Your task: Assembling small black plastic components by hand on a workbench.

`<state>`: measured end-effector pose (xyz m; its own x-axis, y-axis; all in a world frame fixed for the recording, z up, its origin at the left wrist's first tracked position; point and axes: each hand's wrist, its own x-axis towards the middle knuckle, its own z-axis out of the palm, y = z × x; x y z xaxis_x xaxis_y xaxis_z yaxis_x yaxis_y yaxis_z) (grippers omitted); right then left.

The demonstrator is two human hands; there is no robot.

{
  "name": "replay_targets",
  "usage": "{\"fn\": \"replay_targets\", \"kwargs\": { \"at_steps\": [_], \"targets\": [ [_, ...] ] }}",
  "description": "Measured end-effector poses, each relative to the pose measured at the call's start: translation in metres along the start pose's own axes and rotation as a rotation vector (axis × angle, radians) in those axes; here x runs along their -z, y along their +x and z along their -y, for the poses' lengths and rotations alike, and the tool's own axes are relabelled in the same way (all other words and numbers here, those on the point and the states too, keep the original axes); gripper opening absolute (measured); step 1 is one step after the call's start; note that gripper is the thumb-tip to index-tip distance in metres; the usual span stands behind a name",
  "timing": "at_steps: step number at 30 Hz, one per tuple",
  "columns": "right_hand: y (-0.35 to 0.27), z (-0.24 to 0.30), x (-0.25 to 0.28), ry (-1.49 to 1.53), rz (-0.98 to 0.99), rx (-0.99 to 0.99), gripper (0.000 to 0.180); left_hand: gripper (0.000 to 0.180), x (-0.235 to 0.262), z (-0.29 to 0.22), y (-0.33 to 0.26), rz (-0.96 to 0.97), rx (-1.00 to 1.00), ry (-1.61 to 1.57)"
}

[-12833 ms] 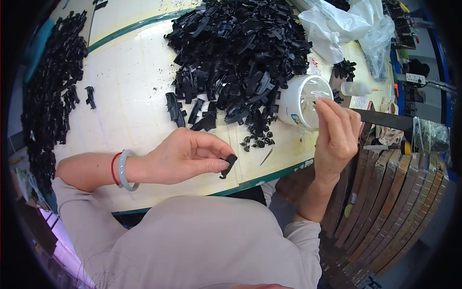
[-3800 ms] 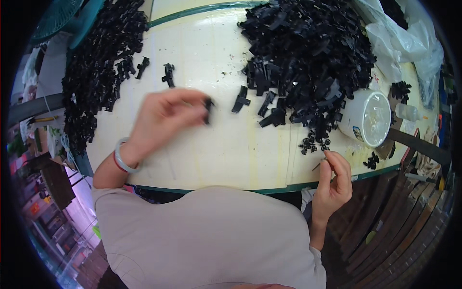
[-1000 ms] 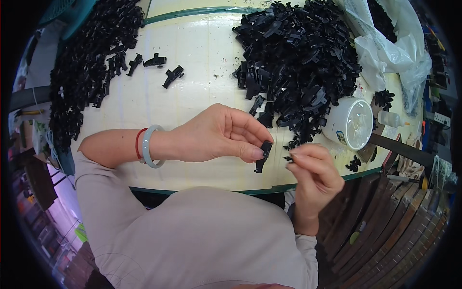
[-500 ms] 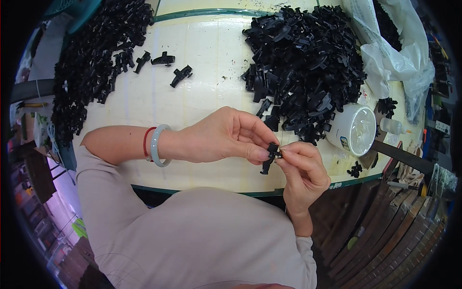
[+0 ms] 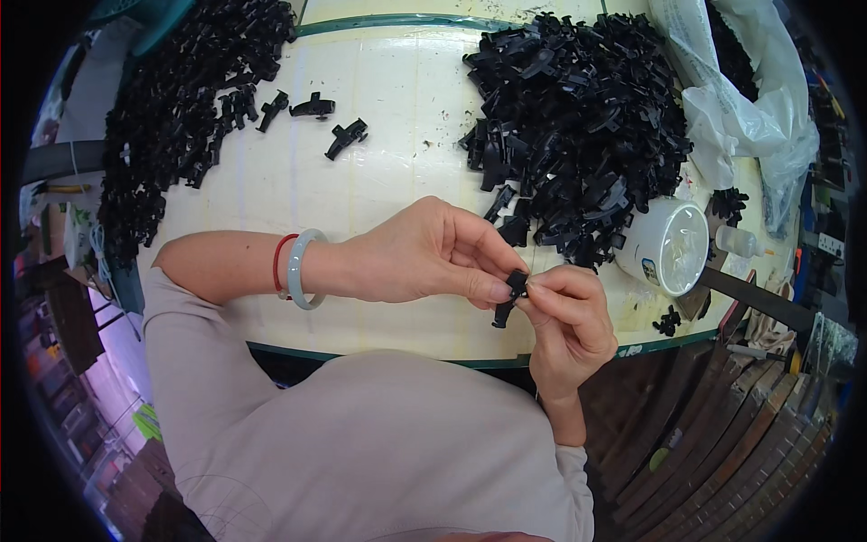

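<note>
My left hand (image 5: 411, 257) pinches a small black plastic part (image 5: 503, 313) between thumb and index finger, above the near edge of the table. The part is held tilted, its lower end pointing down toward me. From the other side, my right hand (image 5: 576, 316) closes its thumb and fingertips on the part's right side. Whether a separate small piece sits between those fingertips is hidden. Beyond my hands rises a large heap of black plastic parts (image 5: 578, 117). Another heap of similar parts (image 5: 181, 108) spreads along the far left.
Loose black parts (image 5: 346, 138) lie on the white table (image 5: 388, 99) near the left heap. At the right, a white tub (image 5: 646, 244) lies tipped beside a small clear bottle (image 5: 739, 239). Clear plastic bags (image 5: 731, 117) stand behind them. Small black pieces (image 5: 667, 321) lie near the table's edge.
The right fingertips have moved slightly in over the side of the black plastic part, covering more of it. The left hand keeps its pinch, and the whole view has shifted a little.
</note>
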<state>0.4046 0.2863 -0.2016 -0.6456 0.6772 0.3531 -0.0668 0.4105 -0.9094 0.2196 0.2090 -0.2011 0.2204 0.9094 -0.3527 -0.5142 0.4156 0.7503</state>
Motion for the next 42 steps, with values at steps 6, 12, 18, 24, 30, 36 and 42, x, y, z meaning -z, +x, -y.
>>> {"fn": "replay_targets", "kwargs": {
  "at_steps": [6, 12, 18, 24, 30, 36, 42],
  "targets": [
    [-0.011, -0.003, 0.001, -0.125, 0.107, 0.138, 0.033, 0.022, -0.001, 0.007, -0.003, 0.039, 0.007, -0.073],
    [-0.017, -0.001, 0.016, -0.035, -0.006, 0.025, 0.033, 0.024, 0.014, -0.01, -0.031, -0.291, -0.163, 0.525],
    [-0.038, -0.01, 0.038, -0.24, -0.179, -0.192, 0.021, 0.025, 0.053, -0.026, -0.053, -0.821, -0.183, 0.756],
    [-0.035, -0.008, 0.04, -0.529, -0.152, -0.102, 0.025, 0.025, 0.026, -0.023, -0.039, -0.734, -0.618, 1.545],
    [-0.035, -0.006, 0.044, -0.635, -0.137, -0.096, 0.028, 0.03, -0.003, -0.006, 0.009, -0.352, -0.729, 1.61],
    [-0.02, -0.005, 0.032, -0.662, 0.025, -0.014, 0.033, 0.02, 0.0, 0.002, 0.016, -0.312, -0.803, 1.58],
    [-0.026, -0.012, 0.03, -0.732, 0.073, 0.059, 0.038, 0.014, 0.005, 0.011, 0.001, -0.107, -0.902, 1.422]
  ]
}}
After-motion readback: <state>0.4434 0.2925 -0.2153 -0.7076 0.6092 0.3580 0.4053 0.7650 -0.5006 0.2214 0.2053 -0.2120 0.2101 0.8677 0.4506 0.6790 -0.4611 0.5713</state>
